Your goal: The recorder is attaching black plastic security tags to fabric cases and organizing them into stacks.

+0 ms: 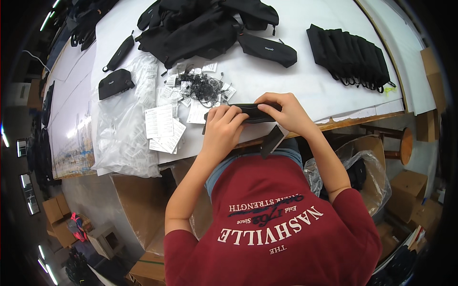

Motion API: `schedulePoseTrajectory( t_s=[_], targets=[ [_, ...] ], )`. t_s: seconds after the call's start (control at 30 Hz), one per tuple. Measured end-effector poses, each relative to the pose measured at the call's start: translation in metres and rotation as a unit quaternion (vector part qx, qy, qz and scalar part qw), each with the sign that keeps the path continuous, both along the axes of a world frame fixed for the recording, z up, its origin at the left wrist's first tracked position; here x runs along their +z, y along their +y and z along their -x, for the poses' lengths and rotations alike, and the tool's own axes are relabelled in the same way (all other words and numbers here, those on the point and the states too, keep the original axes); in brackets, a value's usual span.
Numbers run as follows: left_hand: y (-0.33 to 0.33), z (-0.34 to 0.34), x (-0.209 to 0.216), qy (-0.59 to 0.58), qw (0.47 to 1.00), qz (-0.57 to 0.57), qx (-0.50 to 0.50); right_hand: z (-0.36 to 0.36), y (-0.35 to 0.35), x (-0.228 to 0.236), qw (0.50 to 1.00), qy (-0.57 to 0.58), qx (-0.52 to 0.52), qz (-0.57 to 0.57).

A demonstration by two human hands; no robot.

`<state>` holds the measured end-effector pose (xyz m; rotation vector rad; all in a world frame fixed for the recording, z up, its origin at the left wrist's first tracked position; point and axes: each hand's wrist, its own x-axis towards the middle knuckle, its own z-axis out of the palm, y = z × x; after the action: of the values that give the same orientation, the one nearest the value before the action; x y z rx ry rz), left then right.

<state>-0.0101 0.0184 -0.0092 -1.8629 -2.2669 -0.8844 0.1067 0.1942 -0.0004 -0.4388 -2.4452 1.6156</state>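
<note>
At the table's near edge, both my hands are closed on a slim black zip pouch [253,112]. My left hand [223,125] grips its left end, with the fingertips over the top. My right hand [285,112] pinches the other end between thumb and fingers. Below the pouch, by my right wrist, hangs a dark card tag [273,140] with a pale edge. Just beyond the pouch lies a tangle of black tag cords [202,89]. White printed paper tags [164,127] spread around the cords and to the left of my left hand.
A heap of black pouches [191,38] covers the far part of the white table [291,78]. Overlapping black pouches [348,55] form a row at right. Clear plastic bags [126,128] lie at left. Below the table are a plastic-lined carton [377,148] and a wooden stool [405,145].
</note>
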Motion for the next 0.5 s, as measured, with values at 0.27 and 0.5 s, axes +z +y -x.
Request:
schedulePoseTrajectory(
  t_s=[0.27, 0.5],
  targets=[
    [0.007, 0.002, -0.009, 0.009, 1.000, -0.015, -0.016, 0.001, 0.002, -0.005, 1.000, 0.002, -0.012, 0.024],
    [0.013, 0.006, -0.016, 0.033, 0.998, -0.043, -0.042, -0.007, 0.004, -0.012, 0.997, 0.023, -0.031, 0.070]
  ],
)
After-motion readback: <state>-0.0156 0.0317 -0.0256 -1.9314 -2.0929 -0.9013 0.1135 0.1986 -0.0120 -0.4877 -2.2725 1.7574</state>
